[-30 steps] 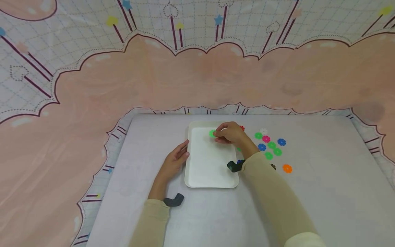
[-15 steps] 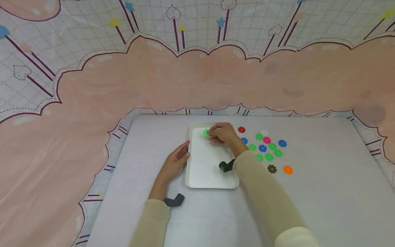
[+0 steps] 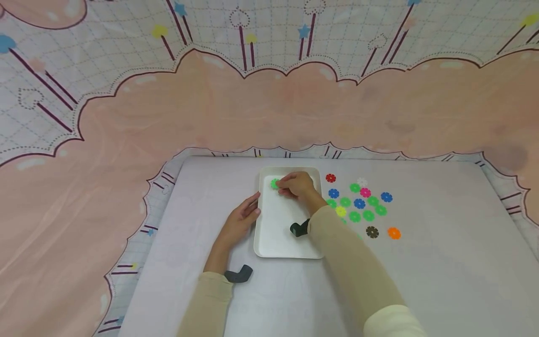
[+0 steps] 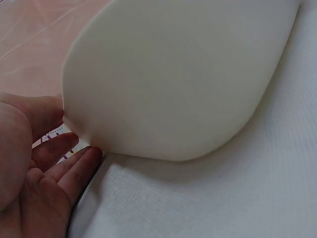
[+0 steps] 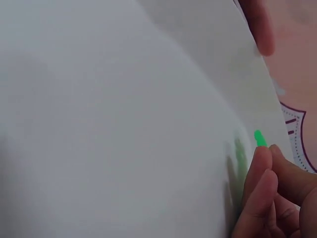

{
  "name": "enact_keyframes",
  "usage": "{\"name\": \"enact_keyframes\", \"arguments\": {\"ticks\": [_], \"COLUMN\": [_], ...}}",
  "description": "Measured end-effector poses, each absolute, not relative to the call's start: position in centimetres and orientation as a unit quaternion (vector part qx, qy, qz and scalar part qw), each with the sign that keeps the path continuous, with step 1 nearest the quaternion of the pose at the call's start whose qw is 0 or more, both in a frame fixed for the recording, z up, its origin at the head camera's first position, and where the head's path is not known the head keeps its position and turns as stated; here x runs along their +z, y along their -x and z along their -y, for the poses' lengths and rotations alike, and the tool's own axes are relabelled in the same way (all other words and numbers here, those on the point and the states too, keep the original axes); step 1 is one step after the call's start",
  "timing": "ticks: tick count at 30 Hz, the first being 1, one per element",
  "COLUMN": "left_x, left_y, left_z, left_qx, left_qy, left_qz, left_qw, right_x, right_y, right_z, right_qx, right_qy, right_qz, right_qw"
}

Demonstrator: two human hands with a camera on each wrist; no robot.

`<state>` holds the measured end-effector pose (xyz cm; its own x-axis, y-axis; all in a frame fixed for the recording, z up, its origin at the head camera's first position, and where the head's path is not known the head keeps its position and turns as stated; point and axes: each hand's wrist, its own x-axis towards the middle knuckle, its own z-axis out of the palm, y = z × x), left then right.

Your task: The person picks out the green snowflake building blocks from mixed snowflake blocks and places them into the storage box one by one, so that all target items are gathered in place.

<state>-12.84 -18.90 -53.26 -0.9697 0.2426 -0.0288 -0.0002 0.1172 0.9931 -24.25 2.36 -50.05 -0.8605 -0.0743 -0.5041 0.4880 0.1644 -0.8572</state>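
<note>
A white rectangular tray (image 3: 269,243) lies on the table in the head view. My right hand (image 3: 299,185), over its far part, pinches a green snowflake disc (image 3: 274,183) between thumb and fingertips. Seen from the right wrist, the disc (image 5: 260,138) stands edge-on near the tray wall, with a green reflection on the tray floor. My left hand (image 3: 239,222) rests its extended fingertips against the tray's left side. The left wrist view has those fingers (image 4: 81,171) touching the tray's outer wall (image 4: 163,94).
Several loose snowflake discs lie right of the tray: red (image 3: 331,178), pink (image 3: 365,192), blue (image 3: 360,203), green (image 3: 368,215), yellow (image 3: 340,211), brown (image 3: 372,232) and orange (image 3: 394,233). The right sleeve (image 3: 353,262) crosses the tray's near right corner. A patterned cloth (image 3: 269,107) borders the table.
My right hand has moved left over the tray, carrying the green snowflake disc toward the left side. More loose discs show beside the forearm. The left hand stays against the tray.
</note>
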Motion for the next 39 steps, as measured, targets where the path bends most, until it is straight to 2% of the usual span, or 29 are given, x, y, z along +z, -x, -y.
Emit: {"name": "enact_keyframes", "arguments": {"ticks": [10,39], "left_x": [-53.2,-53.5], "left_y": [12.8,12.0], "left_z": [18.9,18.8], "left_qx": [0.650,0.632], "left_qy": [-0.072,-0.040], "left_qz": [-0.750,-0.767], "left_qw": [0.093,0.104], "right_x": [-51.0,-51.2], "right_y": [24.4,23.9], "right_z": [-1.7,-1.0], "right_qx": [-0.634,-0.570], "right_qy": [-0.153,-0.182], "right_qz": [-0.731,-0.779], "right_qw": [0.200,0.186]}}
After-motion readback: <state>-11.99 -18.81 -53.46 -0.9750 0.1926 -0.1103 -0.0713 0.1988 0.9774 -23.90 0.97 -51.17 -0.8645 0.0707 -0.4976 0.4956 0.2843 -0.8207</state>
